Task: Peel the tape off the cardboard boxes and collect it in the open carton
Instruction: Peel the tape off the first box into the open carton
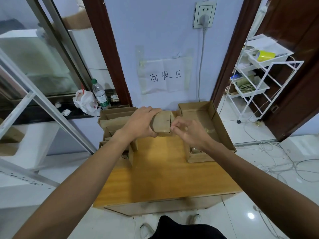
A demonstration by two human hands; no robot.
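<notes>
Head view, nearest first: a pale shoe (195, 219) stands just short of the near edge of a wooden table (165, 169), and both bare forearms reach out over the tabletop. Above the table's far half, the left hand (139, 124) grips a small cardboard box (161, 120) from the left side, with its fingers wrapped over the top and its thumb underneath. The right hand (191, 131) meets the box from the right with its fingers curled. Its thumb and forefinger pinch at the box's near right edge, beside a seam (whether a strip of tape sits between the fingertips is too small to tell).

Just right of the hands the open carton (196, 106) rests on the table's far right corner, and pale crumpled tape scraps (209, 131) lie inside it. At the far left of the table is a pile of other cardboard boxes (114, 118). Behind that pile, on a dark ledge, a plastic bottle (100, 94) stands upright beside a crumpled white bag (84, 100). On the far wall a handwritten paper sign (165, 76) is taped up, with a wall socket (204, 14) above it to the right. A white wire rack (259, 75) stands at far right.
</notes>
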